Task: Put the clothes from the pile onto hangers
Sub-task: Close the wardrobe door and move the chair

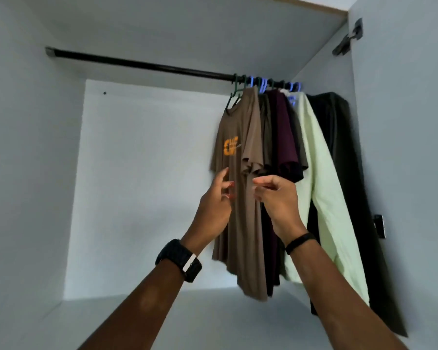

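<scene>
- A black rail (142,63) runs from the upper left of the frame towards the upper right, inside a white wardrobe (36,147).
- All the clothes hang bunched at the right end of the rail, right of centre in the frame.
- The nearest is a brown shirt (240,223) with an orange print on the chest; it hangs on a green hanger (235,96) hooked over the rail.
- Behind it, going right: a maroon shirt (285,137), a pale green garment (324,198) and a black garment (344,152) against the right wall.
- Blue hangers (262,84) show among the hooks on the rail.
- The left hand (214,205) is at mid-frame, in front of the brown shirt's left edge; its fingers are loosely spread and hold nothing.
- The right hand (276,198) is just right of it, in front of the brown shirt's right edge; its fingers are loosely curled, with nothing between them.
- Whether either hand touches the cloth cannot be told; the fingertips are blurred.
- A black watch (180,258) sits on the left wrist, a thin black band (300,242) on the right wrist.
- A hinge (348,37) is fixed at the upper right, on the wardrobe's side wall.
</scene>
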